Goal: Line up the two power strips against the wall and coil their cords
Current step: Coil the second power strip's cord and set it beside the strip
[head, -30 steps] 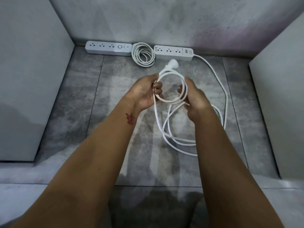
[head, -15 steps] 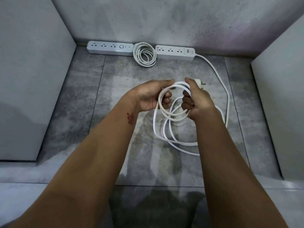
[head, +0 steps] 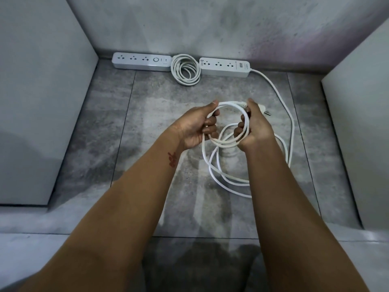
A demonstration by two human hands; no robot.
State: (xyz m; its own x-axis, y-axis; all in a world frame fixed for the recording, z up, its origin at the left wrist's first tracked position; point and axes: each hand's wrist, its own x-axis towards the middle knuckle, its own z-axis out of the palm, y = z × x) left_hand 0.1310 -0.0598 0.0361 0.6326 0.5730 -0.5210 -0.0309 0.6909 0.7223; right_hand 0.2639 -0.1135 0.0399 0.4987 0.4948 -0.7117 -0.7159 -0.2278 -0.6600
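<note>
Head view. Two white power strips are laid end to end along the foot of the grey wall (head: 210,24) in the upper part of the frame, on a grey tiled floor (head: 109,127). The left power strip (head: 141,64) is seen upper left of centre, three sockets and a round switch facing up. A finished cord coil (head: 185,69) is set between the strips, touching both. The right power strip (head: 224,67) is seen upper right of centre.

The loose cord (head: 280,95) is led from the right strip's right end down the right of the frame, then into slack loops (head: 216,171) lying on the floor below the hands.

At frame centre a loop of this cord is held up. The left hand (head: 196,128) is closed on the loop's left side; the right hand (head: 255,127) is closed on its right side, with the plug (head: 264,109) projecting past the thumb. A red mark (head: 172,159) is noted on the left wrist.
</note>
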